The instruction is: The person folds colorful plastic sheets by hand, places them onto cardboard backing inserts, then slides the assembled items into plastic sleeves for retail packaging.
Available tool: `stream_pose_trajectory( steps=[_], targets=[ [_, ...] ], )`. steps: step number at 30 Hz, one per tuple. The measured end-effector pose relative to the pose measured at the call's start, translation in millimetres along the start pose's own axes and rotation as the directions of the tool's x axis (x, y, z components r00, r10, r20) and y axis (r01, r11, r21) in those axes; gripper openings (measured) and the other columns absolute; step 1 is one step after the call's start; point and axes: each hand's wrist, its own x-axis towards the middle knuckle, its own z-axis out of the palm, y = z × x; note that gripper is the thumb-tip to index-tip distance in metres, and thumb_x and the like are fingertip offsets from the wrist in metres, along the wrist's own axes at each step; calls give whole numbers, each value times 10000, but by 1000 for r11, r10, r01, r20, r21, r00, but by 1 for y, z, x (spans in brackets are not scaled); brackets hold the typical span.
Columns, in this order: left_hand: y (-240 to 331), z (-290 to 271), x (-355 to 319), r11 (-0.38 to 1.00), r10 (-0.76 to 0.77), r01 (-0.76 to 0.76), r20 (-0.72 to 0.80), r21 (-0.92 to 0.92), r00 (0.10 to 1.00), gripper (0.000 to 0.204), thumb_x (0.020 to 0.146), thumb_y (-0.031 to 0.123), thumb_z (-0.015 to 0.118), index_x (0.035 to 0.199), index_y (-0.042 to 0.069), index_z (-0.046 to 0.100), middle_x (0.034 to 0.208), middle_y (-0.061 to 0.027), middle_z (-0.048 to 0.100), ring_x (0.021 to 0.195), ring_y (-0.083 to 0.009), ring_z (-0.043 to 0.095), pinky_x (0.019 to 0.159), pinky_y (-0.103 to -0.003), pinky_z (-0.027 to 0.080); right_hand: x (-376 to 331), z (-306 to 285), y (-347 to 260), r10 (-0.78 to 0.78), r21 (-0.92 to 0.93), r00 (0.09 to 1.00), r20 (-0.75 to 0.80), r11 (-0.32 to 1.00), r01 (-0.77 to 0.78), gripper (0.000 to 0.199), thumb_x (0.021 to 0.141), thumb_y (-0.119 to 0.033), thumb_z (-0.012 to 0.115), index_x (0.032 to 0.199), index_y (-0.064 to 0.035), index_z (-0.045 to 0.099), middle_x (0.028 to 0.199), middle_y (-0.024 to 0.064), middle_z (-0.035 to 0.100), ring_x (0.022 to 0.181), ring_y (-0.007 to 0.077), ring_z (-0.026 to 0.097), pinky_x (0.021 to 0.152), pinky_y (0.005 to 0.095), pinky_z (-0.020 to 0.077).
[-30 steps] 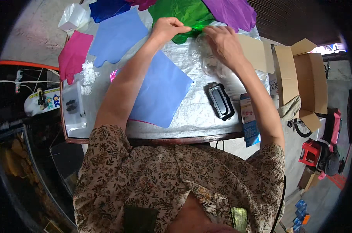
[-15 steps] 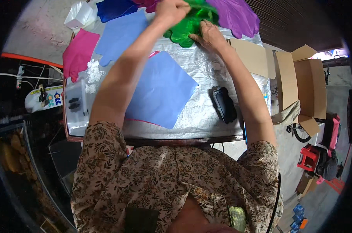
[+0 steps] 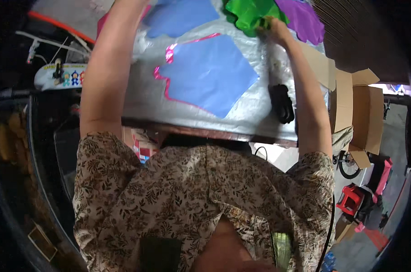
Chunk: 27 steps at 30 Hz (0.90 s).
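Note:
My left forearm [image 3: 106,59] reaches up past the top edge, so my left hand is out of the picture. My right hand [image 3: 276,31] is at the lower right edge of a shiny green sheet [image 3: 248,13], its fingers curled and slightly blurred on that edge. In front of me lies a flat light blue piece [image 3: 210,75] with a cut outline and shiny pink showing along its rim. Another light blue piece [image 3: 183,17] lies beyond it. A shiny purple sheet [image 3: 303,20] is at the far right, beside the green one.
A silvery cover [image 3: 144,102] lies over the table. On it, a small black object [image 3: 281,103] sits near my right forearm. An open cardboard box [image 3: 366,113] stands right of the table. Farther right is a red stool [image 3: 350,199]. A skateboard [image 3: 46,78] is at the left.
My left hand has left the green sheet and gone up and left, out of view. My right hand stays at the green sheet. The view has shifted, so the table sits higher.

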Motion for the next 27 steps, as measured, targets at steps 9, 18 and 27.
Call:
stream_pose_trajectory(
  steps=[9, 18, 27],
  targets=[
    [-15, -10, -140, 770, 633, -609, 346, -190, 692, 98, 858, 23, 707, 948, 55, 729, 803, 4, 681, 682, -137, 598, 635, -333, 491, -140, 19, -49, 212, 949, 954, -214, -186, 254, 582, 1023, -464, 570, 1272, 61, 595, 1193, 210, 692, 1031, 298, 711, 914, 456, 571],
    [-81, 8, -238, 863, 352, -475, 467, 175, 811, 408, 729, -111, 618, 991, 153, 784, 1009, 0, 683, 1061, -221, 627, 973, -364, 476, -195, 48, -56, 93, 909, 995, -17, -412, 55, 612, 984, -522, 602, 1220, 42, 627, 1139, 168, 705, 916, 215, 715, 866, 316, 569],
    [-99, -24, -266, 977, 5, -75, 330, 201, 944, 304, 790, -51, 657, 1025, 104, 771, 1052, -106, 677, 1011, -308, 640, 909, -375, 517, -142, 46, -59, 222, 805, 947, -230, 591, 56, 197, 876, -120, 722, 999, 33, 740, 863, 68, 746, 696, 156, 659, 680, 284, 504]
  ],
)
